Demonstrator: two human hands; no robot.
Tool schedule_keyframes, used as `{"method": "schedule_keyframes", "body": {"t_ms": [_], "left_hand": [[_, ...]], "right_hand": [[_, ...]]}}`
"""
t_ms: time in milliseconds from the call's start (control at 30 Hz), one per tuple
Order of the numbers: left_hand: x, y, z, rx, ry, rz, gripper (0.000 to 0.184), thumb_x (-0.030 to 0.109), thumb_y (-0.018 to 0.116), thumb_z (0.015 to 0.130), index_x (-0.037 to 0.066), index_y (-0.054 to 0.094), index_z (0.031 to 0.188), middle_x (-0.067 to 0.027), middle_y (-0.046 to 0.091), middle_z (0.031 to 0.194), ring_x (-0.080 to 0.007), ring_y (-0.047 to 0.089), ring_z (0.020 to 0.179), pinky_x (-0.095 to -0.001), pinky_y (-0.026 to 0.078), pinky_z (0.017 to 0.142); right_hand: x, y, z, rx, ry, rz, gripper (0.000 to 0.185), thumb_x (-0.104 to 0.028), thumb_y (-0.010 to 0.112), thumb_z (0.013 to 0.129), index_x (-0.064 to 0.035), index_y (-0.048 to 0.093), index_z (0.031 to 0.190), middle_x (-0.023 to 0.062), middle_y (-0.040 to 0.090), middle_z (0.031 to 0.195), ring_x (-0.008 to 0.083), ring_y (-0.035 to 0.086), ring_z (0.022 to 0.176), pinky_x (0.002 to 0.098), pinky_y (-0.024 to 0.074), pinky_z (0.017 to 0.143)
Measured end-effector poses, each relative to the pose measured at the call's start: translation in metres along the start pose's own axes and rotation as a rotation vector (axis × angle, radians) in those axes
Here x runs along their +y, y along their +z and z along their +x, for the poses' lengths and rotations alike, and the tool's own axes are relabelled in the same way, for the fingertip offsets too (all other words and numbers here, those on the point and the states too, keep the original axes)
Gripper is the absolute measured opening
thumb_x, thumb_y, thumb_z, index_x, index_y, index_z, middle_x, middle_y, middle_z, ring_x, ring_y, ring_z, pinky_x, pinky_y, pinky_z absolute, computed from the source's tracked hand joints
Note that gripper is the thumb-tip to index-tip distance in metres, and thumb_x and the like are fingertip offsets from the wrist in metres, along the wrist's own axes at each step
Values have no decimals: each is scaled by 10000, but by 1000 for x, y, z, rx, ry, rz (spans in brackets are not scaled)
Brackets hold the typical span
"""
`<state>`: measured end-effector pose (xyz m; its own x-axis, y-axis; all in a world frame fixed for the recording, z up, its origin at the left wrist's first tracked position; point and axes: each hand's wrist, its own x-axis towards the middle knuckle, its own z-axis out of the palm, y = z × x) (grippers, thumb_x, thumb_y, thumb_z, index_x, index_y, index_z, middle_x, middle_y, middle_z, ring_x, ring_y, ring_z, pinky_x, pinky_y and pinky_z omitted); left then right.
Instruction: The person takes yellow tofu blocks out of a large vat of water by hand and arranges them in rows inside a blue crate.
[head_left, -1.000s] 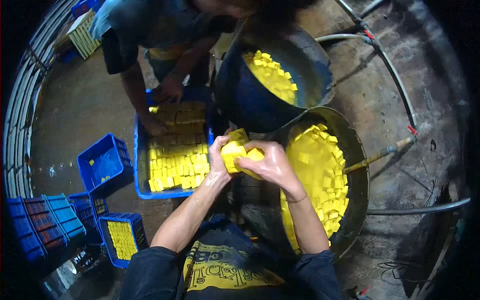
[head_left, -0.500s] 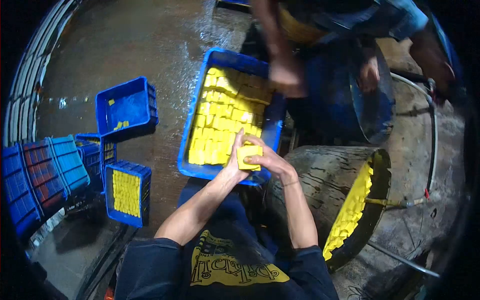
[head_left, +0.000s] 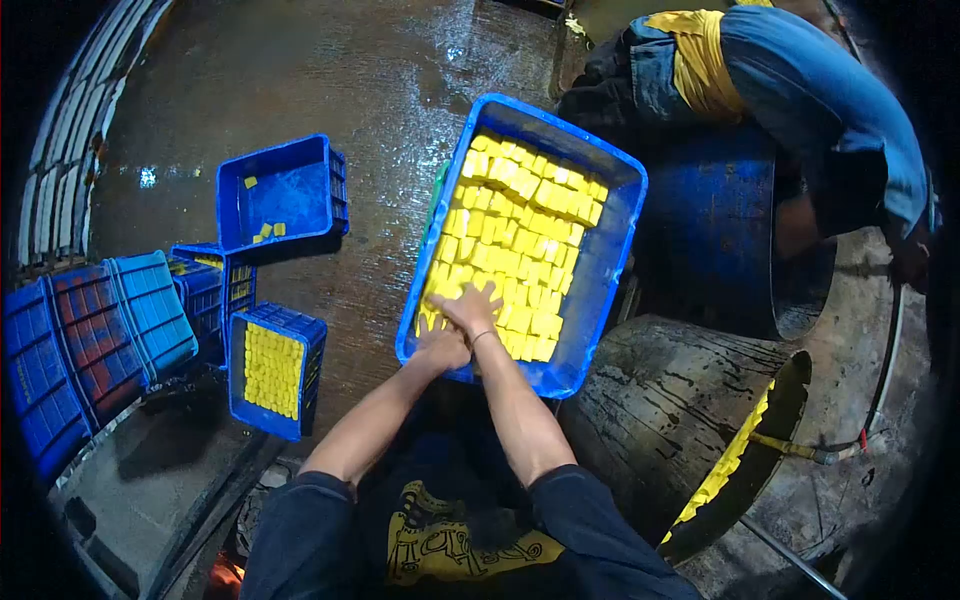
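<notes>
Head view: blue crate (head_left: 597, 283) holds yellow blocks (head_left: 515, 240); right grip (head_left: 470, 309) splayed over them; for left grip (head_left: 442, 350) I cannot tell.

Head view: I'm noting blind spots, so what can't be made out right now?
All in the head view:
- Some yellow blocks: covered by the left hand and right hand.
- Inside of the far drum: mostly hidden by its own wall.
- Inside of the near drum: same cause.
- Some lettering on the shirt: lost in folds and shadow.
</notes>
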<state>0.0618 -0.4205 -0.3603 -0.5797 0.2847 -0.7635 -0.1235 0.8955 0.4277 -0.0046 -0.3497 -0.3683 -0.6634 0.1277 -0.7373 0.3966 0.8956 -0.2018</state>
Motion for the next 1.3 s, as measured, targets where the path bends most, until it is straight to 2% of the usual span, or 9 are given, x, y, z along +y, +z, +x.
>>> {"method": "schedule_keyframes", "body": {"t_ms": [133,233,467,633,700,833,967,1167,1300], "left_hand": [[9,-48,-22,-77,-94,-18,494,307,488,835,20,591,1224,-168,426,1414,-382,377,1301,-551,256,1082],[-1,-50,12,385,70,56,439,180,632,719,-5,594,1115,-193,519,1267,-384,442,1230,-466,420,980],[-11,-43,45,-34,80,312,695,222,657,773,125,371,1399,-112,441,1407,-372,407,1292,-473,364,1056],[-80,-15,138,-141,38,205,879,423,710,722,130,319,1453,-204,240,1516,-426,197,1396,-478,203,1143],[36,-56,84,100,94,496,891,384,717,701,68,333,1441,-316,166,1495,-439,97,1415,-538,171,1133],[283,-88,2,835,901,-83,500,23,620,730,25,526,1221,-245,440,1280,-414,411,1216,-474,348,1029],[471,-69,-107,405,1519,-216,261,-57,590,701,-10,583,958,-191,588,981,-368,578,984,-405,464,859],[550,78,-56,-206,1056,1105,233,174,633,738,70,672,943,-141,681,977,-317,658,865,-412,543,732],[511,139,10,-239,917,1222,191,198,632,758,46,689,860,-135,700,958,-263,682,858,-418,549,691]], "right_hand": [[19,-28,-2,-101,-67,-47,704,-607,574,740,-169,569,1291,229,505,1311,441,368,1275,656,252,1017],[69,-8,49,-210,-337,12,497,-444,447,846,-165,619,1220,190,638,1115,408,563,1072,548,405,954],[84,-23,8,-194,-374,31,670,-330,490,846,-127,312,1458,232,432,1399,383,436,1278,462,323,1083],[121,-82,-84,245,-629,592,551,-308,579,873,3,484,1316,228,520,1312,365,490,1229,408,379,1045],[145,-166,-182,350,-655,828,453,-185,631,855,9,536,1253,198,576,1239,317,548,1170,376,430,990],[250,-266,-326,900,-586,904,300,-97,695,810,-32,626,1095,123,648,1087,205,616,1025,330,491,878],[400,-269,-365,820,140,688,267,-147,664,807,6,613,1020,116,662,774,231,646,707,322,514,648],[475,-195,-305,308,349,278,402,-209,638,776,96,569,1028,253,642,812,369,660,789,431,551,697],[518,-148,-263,120,214,307,444,-159,634,742,89,544,1099,259,637,844,360,656,781,433,555,689]]}}
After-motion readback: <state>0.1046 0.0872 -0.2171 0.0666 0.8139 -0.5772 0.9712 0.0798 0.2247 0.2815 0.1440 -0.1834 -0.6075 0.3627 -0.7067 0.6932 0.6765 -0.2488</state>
